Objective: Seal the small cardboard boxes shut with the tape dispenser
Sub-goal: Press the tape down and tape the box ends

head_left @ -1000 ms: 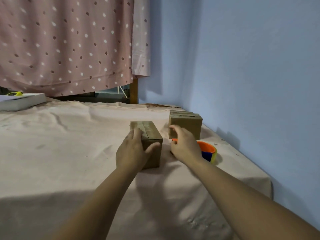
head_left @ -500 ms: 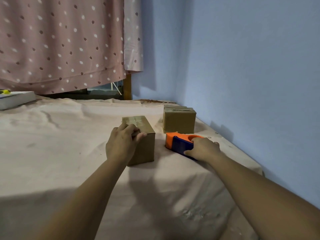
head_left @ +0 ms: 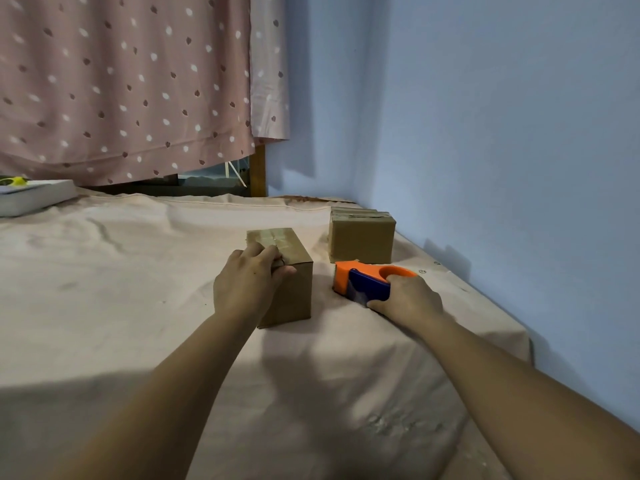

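A small cardboard box [head_left: 292, 289] with shiny tape along its top stands on the cloth-covered surface in the middle. My left hand [head_left: 247, 284] grips its near top edge, fingers curled over the top and thumb on the right side. To its right lies the orange and blue tape dispenser [head_left: 365, 280]; my right hand [head_left: 408, 299] holds its near end on the cloth. A second taped cardboard box [head_left: 362, 239] stands behind the dispenser, with another box partly hidden behind it.
The pinkish cloth [head_left: 121, 289] covers the whole work surface. A blue wall [head_left: 502, 150] runs close along the right edge. A white flat box [head_left: 34, 197] lies at the far left. A dotted curtain [head_left: 121, 88] hangs behind.
My right hand moved from beside the near box to the dispenser and took hold of it. My left hand shifted up so its fingers curl over the box's top.
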